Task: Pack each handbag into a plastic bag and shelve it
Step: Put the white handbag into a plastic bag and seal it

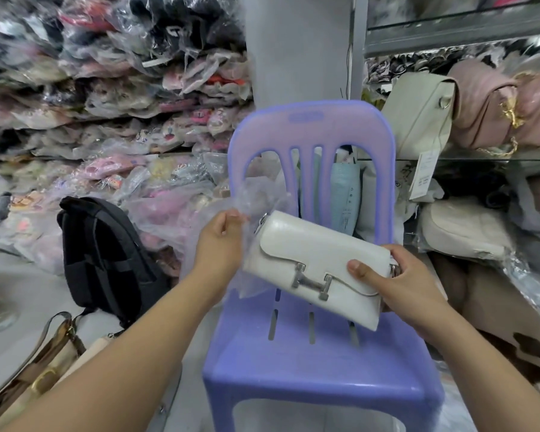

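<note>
White handbag (315, 269), where are we holding it?
We are holding it over the purple chair (312, 363). Our right hand (399, 275) is curling its fingers tight round one end.
And the plastic bag (256, 194)?
Our left hand (220, 244) is pinching it, fingers closed on it. We think only the other end is going in.
So what are we leaving for later?
Pushing it all in, then putting it on the shelf (487, 158).

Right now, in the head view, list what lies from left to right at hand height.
From the left: black backpack → left hand, pinching the clear plastic bag → white handbag → right hand, gripping that handbag's end → cream bag on the lower shelf.
</note>
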A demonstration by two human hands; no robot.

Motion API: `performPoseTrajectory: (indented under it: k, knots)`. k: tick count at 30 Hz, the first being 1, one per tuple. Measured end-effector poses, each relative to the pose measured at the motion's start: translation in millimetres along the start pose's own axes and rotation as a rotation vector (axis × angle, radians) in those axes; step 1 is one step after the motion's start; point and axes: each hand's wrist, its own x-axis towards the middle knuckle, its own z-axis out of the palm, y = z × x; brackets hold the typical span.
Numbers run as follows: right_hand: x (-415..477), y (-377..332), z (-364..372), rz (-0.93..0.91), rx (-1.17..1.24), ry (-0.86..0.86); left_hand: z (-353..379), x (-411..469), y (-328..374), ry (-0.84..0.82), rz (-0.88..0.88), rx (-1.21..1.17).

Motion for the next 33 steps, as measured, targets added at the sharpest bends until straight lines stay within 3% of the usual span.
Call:
performPoseTrajectory:
  k: [4,9,16,21,29,33]
  knots:
    - [2,-2,14,-0.03,-0.106,0.043,12,-7,2,-0.072,0.28,0.28]
    - [0,-6,18,-0.092,-0.264,0.087,29,-10,-3,-0.09,0.421,0.443]
    - [-1,-3,10,0.092,0.132,0.229,46,-31,-17,-0.154,0.61,0.515]
    - [0,-3,7,0.221,0.392,0.2,57,-39,-11,-0.108,0.553,0.415]
    - [-1,-5,16,0.157,0.372,0.176,66,-44,-2,-0.028,0.699,0.425]
    - [-2,-7,19,0.073,0.309,0.167,81,-50,0,-0.115,0.813,0.534]
